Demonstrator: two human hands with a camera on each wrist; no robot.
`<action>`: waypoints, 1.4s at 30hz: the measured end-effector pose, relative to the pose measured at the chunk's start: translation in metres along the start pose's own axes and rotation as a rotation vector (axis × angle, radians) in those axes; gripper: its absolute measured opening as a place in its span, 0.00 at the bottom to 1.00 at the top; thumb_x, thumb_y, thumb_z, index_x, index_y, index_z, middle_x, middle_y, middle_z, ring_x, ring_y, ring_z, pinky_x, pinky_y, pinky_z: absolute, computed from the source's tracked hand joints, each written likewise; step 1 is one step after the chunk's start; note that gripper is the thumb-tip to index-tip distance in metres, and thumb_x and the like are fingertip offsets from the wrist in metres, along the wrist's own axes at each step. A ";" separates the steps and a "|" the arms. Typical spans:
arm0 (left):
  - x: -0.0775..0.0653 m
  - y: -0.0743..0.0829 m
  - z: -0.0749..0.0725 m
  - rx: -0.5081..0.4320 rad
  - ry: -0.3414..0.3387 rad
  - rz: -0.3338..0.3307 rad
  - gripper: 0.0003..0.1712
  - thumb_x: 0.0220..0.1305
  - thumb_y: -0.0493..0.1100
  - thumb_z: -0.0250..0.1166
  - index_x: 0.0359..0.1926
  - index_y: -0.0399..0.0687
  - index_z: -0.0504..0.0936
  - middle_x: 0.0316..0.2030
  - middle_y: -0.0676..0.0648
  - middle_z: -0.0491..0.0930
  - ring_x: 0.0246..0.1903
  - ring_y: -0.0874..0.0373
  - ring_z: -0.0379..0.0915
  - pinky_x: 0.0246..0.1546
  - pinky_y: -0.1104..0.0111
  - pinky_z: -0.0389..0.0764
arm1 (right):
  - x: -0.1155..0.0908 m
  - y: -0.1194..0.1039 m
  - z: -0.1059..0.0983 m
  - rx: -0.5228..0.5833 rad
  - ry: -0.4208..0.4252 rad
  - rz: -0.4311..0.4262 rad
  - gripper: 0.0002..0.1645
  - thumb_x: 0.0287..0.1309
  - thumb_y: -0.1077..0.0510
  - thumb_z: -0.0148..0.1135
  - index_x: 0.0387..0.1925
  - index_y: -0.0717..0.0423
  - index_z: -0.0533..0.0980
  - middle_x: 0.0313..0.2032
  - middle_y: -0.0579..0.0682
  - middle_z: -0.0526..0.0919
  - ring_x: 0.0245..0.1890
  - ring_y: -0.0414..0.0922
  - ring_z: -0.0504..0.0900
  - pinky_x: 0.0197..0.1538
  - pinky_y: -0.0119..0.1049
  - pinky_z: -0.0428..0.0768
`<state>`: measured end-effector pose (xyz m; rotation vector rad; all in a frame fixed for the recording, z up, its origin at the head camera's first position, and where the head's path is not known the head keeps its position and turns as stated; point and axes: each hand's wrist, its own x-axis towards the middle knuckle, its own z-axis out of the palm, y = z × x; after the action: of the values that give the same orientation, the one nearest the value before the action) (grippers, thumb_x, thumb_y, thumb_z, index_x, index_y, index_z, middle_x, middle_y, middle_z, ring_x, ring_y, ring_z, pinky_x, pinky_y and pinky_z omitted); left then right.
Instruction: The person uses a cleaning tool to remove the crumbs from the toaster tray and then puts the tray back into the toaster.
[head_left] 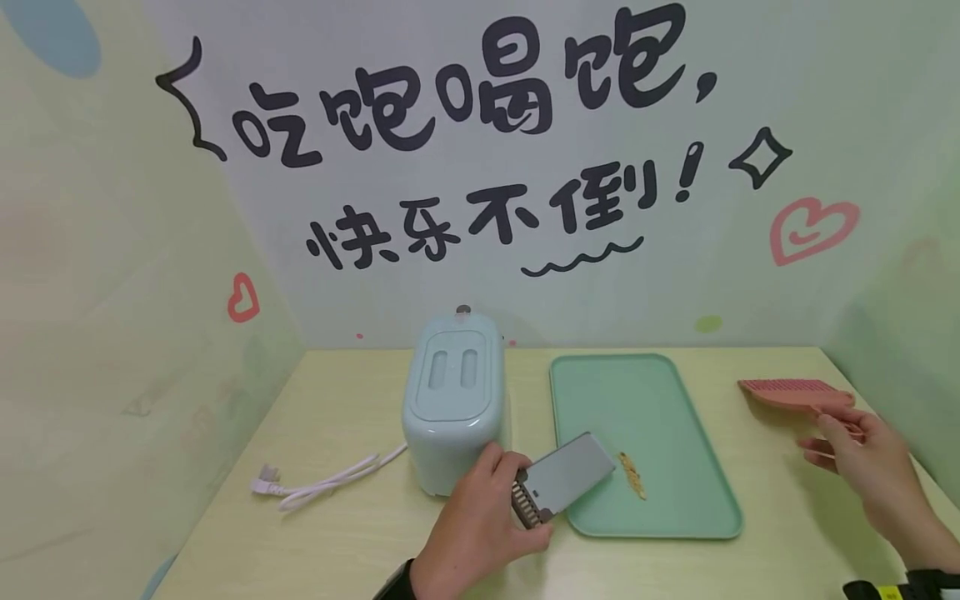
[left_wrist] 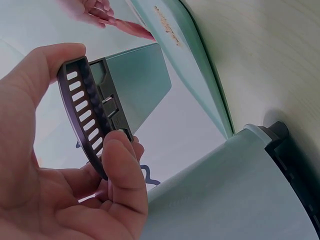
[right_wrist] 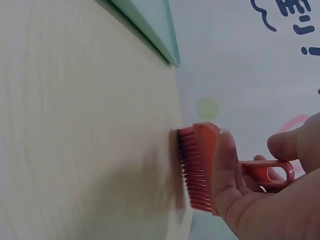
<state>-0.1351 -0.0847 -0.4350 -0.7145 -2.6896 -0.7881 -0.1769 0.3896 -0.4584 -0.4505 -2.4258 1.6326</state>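
My left hand [head_left: 480, 517] grips a crumb tray by its dark slotted end [left_wrist: 82, 112], with the flat grey plate [head_left: 570, 475] sticking out over the near left edge of a green tray [head_left: 630, 408]. A narrow streak of crumbs [head_left: 632, 477] lies on that green tray. Just behind the left hand stands a pale blue toaster [head_left: 455, 400] with two slot shapes in its top. Over at the right, my right hand [head_left: 873, 467] holds a red brush [right_wrist: 205, 165] by its looped handle. Its bristles are close to the tabletop; whether they touch it I cannot tell.
A white power cord [head_left: 330, 486] with its plug lies on the pale wooden table [head_left: 247, 550], left of the toaster. Behind the table rises a wall [head_left: 637, 308] with large black lettering. Panels close in on the left and right sides.
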 end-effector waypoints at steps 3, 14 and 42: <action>0.000 0.001 0.000 -0.001 -0.006 -0.005 0.34 0.46 0.50 0.84 0.53 0.44 0.82 0.43 0.53 0.72 0.35 0.66 0.71 0.34 0.80 0.74 | 0.002 0.003 0.001 -0.120 -0.070 -0.005 0.33 0.85 0.49 0.42 0.72 0.75 0.59 0.52 0.65 0.76 0.32 0.28 0.84 0.39 0.33 0.88; -0.001 0.003 -0.001 -0.013 -0.006 -0.001 0.33 0.47 0.49 0.83 0.52 0.44 0.82 0.42 0.53 0.72 0.35 0.67 0.70 0.34 0.80 0.74 | 0.007 0.019 -0.004 -0.647 -0.256 -0.184 0.28 0.81 0.55 0.53 0.66 0.75 0.64 0.51 0.79 0.76 0.46 0.71 0.82 0.38 0.54 0.85; -0.006 0.006 -0.001 -0.009 -0.009 -0.007 0.33 0.47 0.49 0.83 0.53 0.44 0.82 0.43 0.53 0.72 0.36 0.67 0.70 0.35 0.80 0.74 | -0.014 -0.007 0.007 -0.713 -0.144 -0.434 0.14 0.72 0.60 0.66 0.52 0.65 0.82 0.41 0.64 0.87 0.37 0.56 0.86 0.34 0.50 0.82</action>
<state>-0.1268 -0.0830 -0.4332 -0.7129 -2.6997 -0.8006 -0.1669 0.3767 -0.4545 0.1200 -2.8929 0.6240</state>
